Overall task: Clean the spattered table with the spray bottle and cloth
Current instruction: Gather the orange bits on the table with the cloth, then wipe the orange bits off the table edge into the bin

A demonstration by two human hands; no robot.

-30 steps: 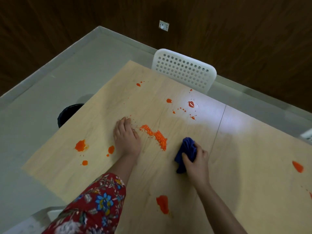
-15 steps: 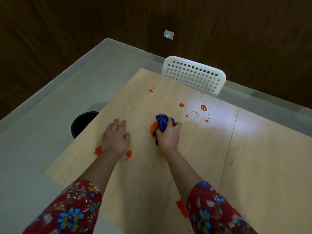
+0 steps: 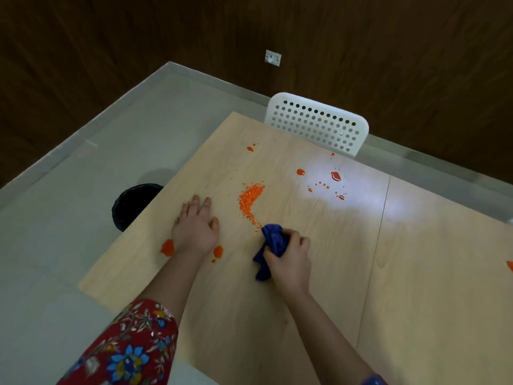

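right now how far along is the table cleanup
Early on. Done: nothing clearly wiped clean; the orange crumbs are only swept into a curved pile. In hand: the right hand grips the blue cloth at the pile's near end, while the left hand lies flat on the table. Left: blots beside the left hand, the far splatters and one at the right edge. No spray bottle shows.

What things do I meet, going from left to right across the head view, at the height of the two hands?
black bin → orange blot → left hand → second orange blot → blue cloth → right hand → seam in the table
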